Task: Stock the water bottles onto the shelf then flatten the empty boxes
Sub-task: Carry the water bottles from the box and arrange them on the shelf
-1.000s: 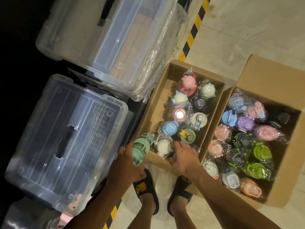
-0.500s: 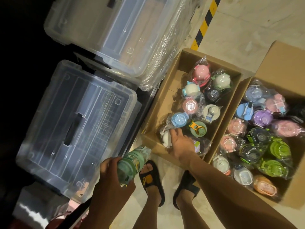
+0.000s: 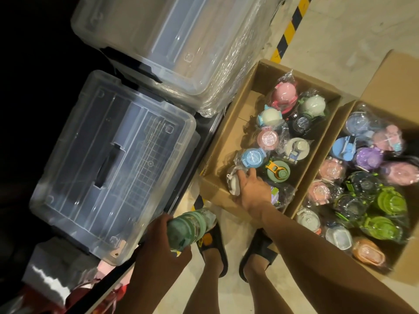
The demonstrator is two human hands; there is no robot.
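Observation:
Two open cardboard boxes stand on the floor, both full of plastic-wrapped water bottles in many colours. My left hand [image 3: 158, 243] grips a green wrapped bottle [image 3: 190, 225], held on its side low at the left, outside the boxes and near the shelf edge. My right hand [image 3: 251, 189] reaches into the near corner of the left box [image 3: 226, 143] and closes its fingers round a white-capped bottle [image 3: 233, 182]. The right box [image 3: 376, 87] sits beside it, packed with green, pink, purple and blue bottles.
Clear lidded plastic bins [image 3: 113, 162] fill the shelf at the left, a shrink-wrapped one [image 3: 181, 41] behind. Red and pink items lie on a lower level at bottom left. My feet in black slides [image 3: 213, 248] stand before the boxes. Yellow-black tape [image 3: 292, 26] marks the floor.
My left hand carried the green bottle out of the left box, down and left toward the shelf. My right hand shifted left onto the white-capped bottle.

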